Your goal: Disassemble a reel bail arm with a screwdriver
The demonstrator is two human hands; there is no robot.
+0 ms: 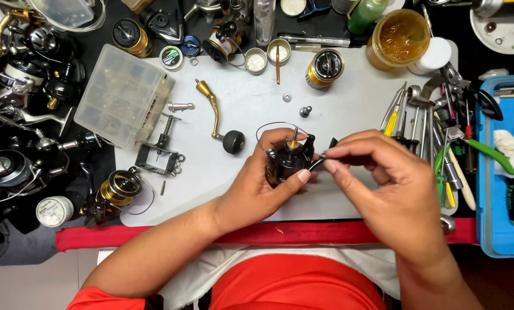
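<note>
My left hand (257, 183) wraps around a black fishing reel body (288, 161), fingers closed on it, holding it over the white work mat (234, 97) near the mat's middle. My right hand (383, 172) sits just right of the reel, thumb and fingers pinched shut on a small dark part (326, 150) that touches the reel's side. Just left of the reel lies a gold crank handle (216, 117) with a black knob. Farther left of the reel, a clear plastic parts box (122, 95) overlaps the mat's edge. Right of the reel, past my right hand, a heap of hand tools (440, 138) lies spread out. Beyond the reel stands a gold-and-black spool (324, 68).
</note>
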